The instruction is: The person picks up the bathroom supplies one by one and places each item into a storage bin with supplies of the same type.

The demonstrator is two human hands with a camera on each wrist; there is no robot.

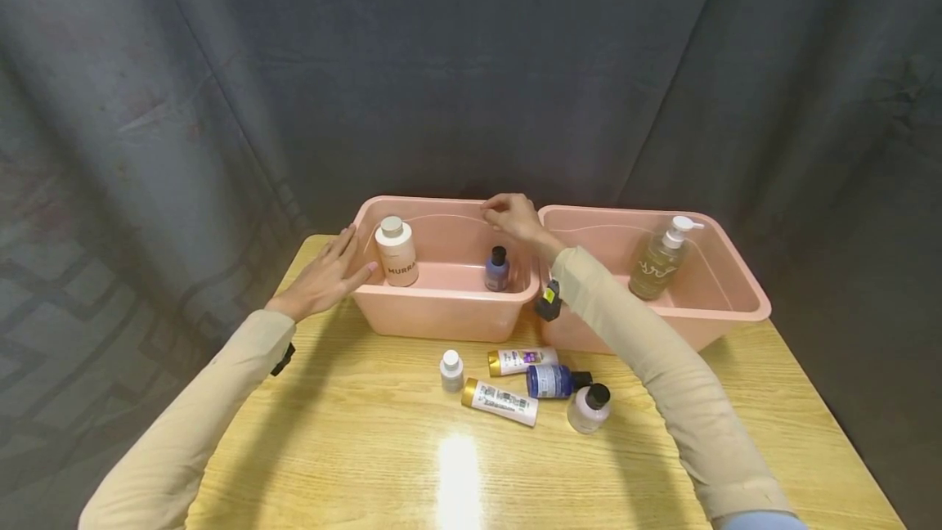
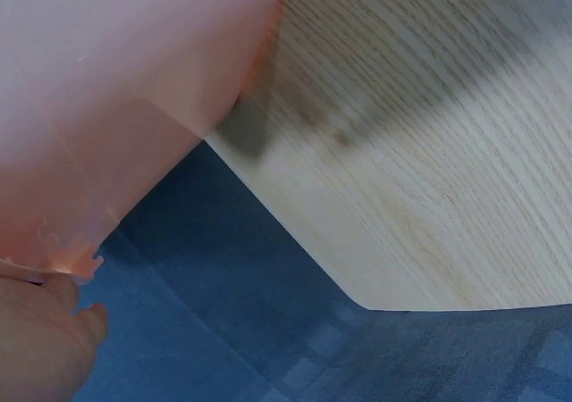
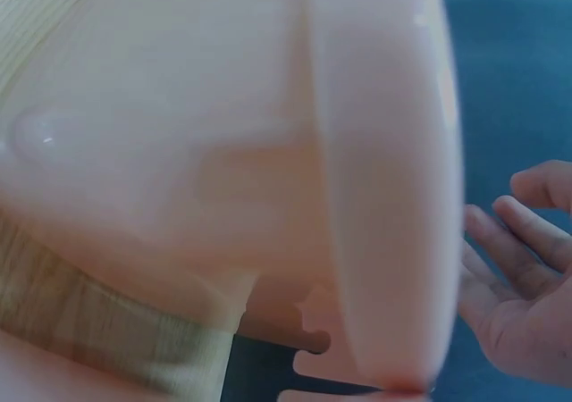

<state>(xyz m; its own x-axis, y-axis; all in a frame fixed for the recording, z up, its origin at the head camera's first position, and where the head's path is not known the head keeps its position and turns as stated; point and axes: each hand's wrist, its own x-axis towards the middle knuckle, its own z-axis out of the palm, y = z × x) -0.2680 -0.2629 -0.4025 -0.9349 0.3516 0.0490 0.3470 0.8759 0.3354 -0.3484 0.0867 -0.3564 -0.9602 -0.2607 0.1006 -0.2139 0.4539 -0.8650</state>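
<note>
My left hand (image 1: pixel 324 278) rests on the left rim of the left pink bin (image 1: pixel 441 313), fingers fairly straight and thumb reaching inward. In the left wrist view, part of that hand (image 2: pixel 45 339) touches the bin's edge. Over the same bin's back right corner is my right hand (image 1: pixel 515 217), holding nothing. The right wrist view has the right hand (image 3: pixel 527 268) beside the bin's rim (image 3: pixel 393 170), its fingers loosely bent and spread. Inside the left bin stand a white bottle (image 1: pixel 397 252) and a small blue bottle (image 1: pixel 496 272) with a black cap.
The right pink bin (image 1: pixel 736 316) holds a pump bottle (image 1: pixel 657 267). In front lie two white tubes with gold caps (image 1: pixel 521 361) and a dark blue bottle (image 1: pixel 548 381). A small white bottle (image 1: pixel 451 373) and a pale black-capped bottle (image 1: pixel 588 410) stand on the wooden table (image 1: pixel 353 448).
</note>
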